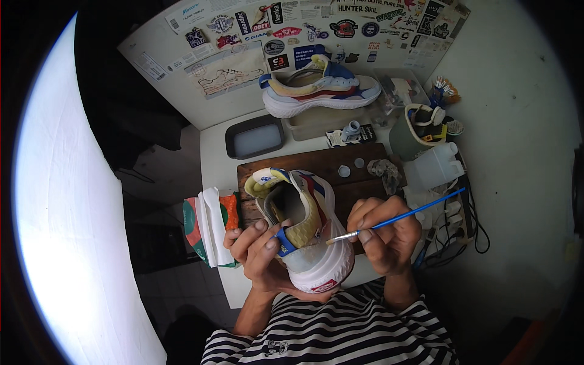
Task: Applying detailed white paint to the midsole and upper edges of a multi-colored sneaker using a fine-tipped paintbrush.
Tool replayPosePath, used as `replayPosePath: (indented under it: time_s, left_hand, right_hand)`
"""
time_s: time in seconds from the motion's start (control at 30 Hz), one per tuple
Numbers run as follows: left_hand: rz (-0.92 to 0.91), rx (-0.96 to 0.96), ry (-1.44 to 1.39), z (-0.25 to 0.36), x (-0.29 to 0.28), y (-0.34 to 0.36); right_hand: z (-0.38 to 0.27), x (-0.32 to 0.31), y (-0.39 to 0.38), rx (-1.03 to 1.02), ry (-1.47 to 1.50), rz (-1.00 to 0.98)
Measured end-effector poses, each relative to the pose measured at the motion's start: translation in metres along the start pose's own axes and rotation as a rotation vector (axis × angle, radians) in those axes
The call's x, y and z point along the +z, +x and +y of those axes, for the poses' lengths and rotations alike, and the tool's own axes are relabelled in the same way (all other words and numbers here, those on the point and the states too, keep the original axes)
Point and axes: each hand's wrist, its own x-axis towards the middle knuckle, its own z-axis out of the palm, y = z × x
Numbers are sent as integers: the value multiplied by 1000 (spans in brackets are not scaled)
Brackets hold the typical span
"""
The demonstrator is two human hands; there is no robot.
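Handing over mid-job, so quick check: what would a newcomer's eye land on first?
Probably the shoe in the left hand, low centre, with the blue brush in the right hand angled toward it. Next, the second shoe farther back, before the stickered board.

this place seems to be a small workshop for the care of shoes; on the white worktop (220, 173) there lies a wooden board (368, 163), and near it are a little bottle (351, 130), a dark tray (229, 143) with cloudy liquid (250, 140) and a bundle of brushes (448, 92); one sneaker (322, 91) stands at the back, and a second sneaker (306, 235) is in the left hand (261, 255), while the right hand (389, 234) holds a thin brush (401, 216); the panel (182, 100) behind carries many stickers (344, 28) and a drawing of a shoe (228, 79).
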Motion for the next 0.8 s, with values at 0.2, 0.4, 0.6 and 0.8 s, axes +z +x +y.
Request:
replayPosePath:
  time_s: [0.2,0.4,0.6,0.8]
  left_hand:
    - [60,-45,-21,-4,5,-6]
    - [40,-26,-45,0,3,-1]
    - [-3,2,-4,0,-1,0]
    - [9,6,-12,-3,-4,-3]
  right_hand:
    - [-9,6,0,13,65,0]
    - [-5,6,0,18,66,-51]
    - [7,-6,-1,85,55,56]
    - [32,-39,3,364,-59,249]
